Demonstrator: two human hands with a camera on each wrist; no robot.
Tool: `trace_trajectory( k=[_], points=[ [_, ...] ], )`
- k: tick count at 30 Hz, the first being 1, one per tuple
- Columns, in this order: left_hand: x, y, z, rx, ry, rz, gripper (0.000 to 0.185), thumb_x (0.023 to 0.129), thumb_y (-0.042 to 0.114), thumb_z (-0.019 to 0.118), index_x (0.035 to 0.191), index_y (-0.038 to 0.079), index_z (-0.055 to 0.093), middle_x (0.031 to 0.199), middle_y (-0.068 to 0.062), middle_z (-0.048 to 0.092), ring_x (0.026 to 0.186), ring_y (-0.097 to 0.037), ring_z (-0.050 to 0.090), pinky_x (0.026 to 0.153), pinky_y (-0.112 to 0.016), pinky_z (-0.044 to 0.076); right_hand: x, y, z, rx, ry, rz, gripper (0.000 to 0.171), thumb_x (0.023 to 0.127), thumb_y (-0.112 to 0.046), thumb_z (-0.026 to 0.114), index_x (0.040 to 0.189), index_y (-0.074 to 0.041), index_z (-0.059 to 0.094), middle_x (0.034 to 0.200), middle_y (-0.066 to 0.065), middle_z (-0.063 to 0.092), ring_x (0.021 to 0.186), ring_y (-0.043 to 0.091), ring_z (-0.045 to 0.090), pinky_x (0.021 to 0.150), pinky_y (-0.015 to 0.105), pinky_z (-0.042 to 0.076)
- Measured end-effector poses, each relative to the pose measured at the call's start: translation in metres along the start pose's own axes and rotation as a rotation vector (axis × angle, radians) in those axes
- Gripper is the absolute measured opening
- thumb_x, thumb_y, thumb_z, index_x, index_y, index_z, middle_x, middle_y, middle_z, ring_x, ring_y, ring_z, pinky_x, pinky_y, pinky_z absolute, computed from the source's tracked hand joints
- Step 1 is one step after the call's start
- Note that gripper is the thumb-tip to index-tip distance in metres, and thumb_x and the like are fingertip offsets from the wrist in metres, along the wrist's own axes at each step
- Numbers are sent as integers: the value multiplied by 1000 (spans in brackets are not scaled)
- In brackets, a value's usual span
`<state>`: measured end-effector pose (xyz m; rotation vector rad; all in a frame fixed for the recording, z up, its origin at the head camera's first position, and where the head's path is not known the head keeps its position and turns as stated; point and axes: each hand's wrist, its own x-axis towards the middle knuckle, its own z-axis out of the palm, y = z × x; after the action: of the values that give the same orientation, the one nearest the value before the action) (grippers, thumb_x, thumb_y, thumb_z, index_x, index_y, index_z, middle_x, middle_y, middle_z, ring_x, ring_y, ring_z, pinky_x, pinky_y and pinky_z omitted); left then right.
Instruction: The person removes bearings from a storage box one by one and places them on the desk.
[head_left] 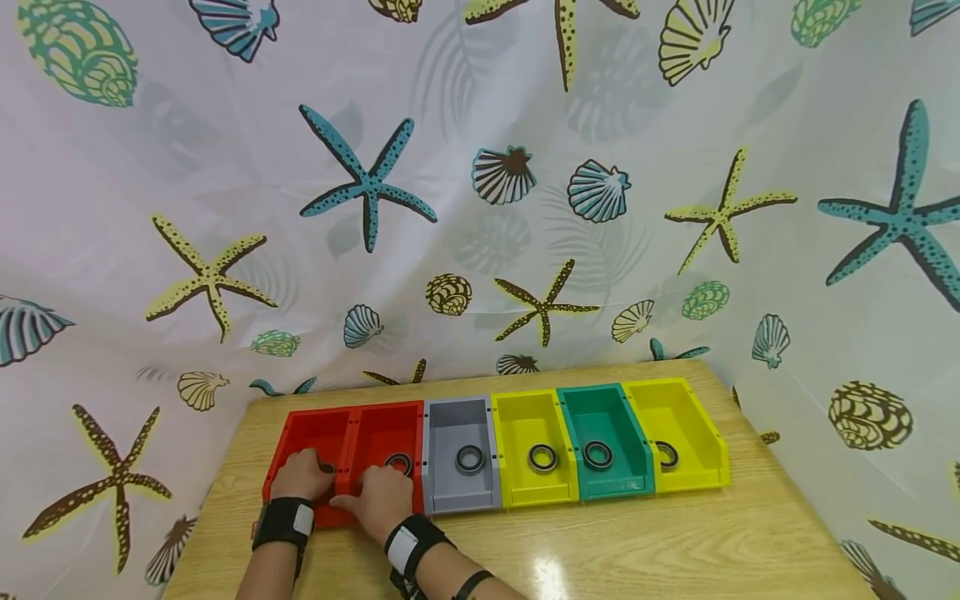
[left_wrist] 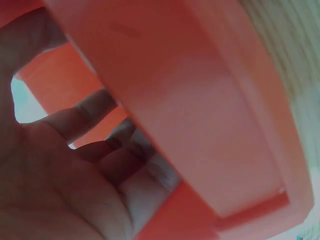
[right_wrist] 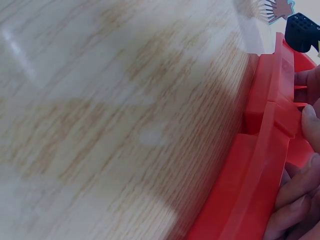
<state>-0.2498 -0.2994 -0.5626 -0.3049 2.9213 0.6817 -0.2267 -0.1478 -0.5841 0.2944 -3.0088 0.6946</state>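
The two red bins (head_left: 352, 450) sit at the left end of a row of six on the counter (head_left: 600, 550), near its front edge, and each of my hands reaches into one. My left hand (head_left: 300, 475) is in the leftmost red bin (head_left: 311, 442), fingers curled over its front wall beside a black ring (head_left: 327, 467). My right hand (head_left: 384, 493) is in the second red bin (head_left: 390, 433), fingers bent over the front lip just short of its ring (head_left: 398, 461).

I judge the light bins could tip or slide toward me if I pull on the walls, and the rings could roll out.

Further right stand a grey bin (head_left: 459, 425), a yellow one (head_left: 528, 417), a green one (head_left: 600, 408) and another yellow one (head_left: 675, 404), each holding a ring. Only the head view shows this row; the left wrist view shows my fingers (left_wrist: 80, 120) hooked behind the red wall (left_wrist: 200, 140), and the right wrist view my fingertips (right_wrist: 307, 117) on the rim (right_wrist: 270, 130).
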Motion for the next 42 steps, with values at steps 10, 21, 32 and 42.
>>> trace_trajectory(
  k=[10, 21, 32, 42],
  points=[
    [1, 0, 5, 14, 2, -8, 18, 79, 13, 63, 84, -2, 55, 67, -11, 45, 58, -26, 45, 51, -37, 34, -1, 1, -1, 5, 4, -5, 60, 68, -73, 67, 47, -20, 47, 41, -6, 30, 40, 11, 36, 41, 26, 29],
    [0, -2, 7, 37, 12, 13, 12, 77, 10, 61, 79, 1, 53, 64, -10, 44, 55, -25, 44, 49, -36, 33, -3, -1, -5, 8, 10, -7, 60, 68, -72, 67, 46, -20, 46, 40, -7, 28, 40, 10, 35, 41, 26, 29],
    [1, 0, 6, 57, -9, 0, 12, 81, 11, 59, 83, -1, 54, 67, -12, 46, 56, -27, 46, 50, -38, 35, -3, 0, -3, 46, 13, -11, 60, 68, -71, 68, 45, -20, 46, 39, -7, 29, 39, 10, 36, 40, 26, 29],
    [-3, 2, 4, 63, -15, -11, 14, 82, 11, 59, 85, -1, 54, 69, -13, 46, 58, -28, 46, 51, -38, 35, -3, 1, -1, 40, 23, -13, 61, 68, -72, 67, 45, -20, 46, 39, -7, 30, 39, 10, 35, 40, 25, 29]
  ],
)
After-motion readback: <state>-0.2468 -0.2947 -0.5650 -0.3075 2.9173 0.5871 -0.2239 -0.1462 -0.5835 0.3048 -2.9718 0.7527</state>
